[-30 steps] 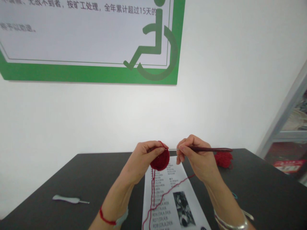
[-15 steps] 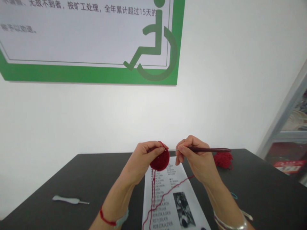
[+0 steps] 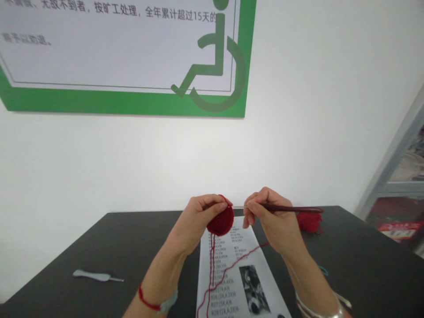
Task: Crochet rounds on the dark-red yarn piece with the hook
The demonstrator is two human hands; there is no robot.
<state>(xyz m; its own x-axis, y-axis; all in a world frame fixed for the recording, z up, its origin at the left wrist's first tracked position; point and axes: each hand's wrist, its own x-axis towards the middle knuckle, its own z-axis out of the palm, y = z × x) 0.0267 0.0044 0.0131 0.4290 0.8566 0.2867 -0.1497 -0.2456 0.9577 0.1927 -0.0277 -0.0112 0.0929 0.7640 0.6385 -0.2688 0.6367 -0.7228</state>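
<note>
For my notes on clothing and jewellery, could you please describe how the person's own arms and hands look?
Both hands are ungloved, and no sleeves show. By the left hand, the wrist wears a thin red cord bracelet and a pale, smooth-looking band. By the right hand, the wrist wears a shiny silver-coloured bangle, partly cut off below.
</note>
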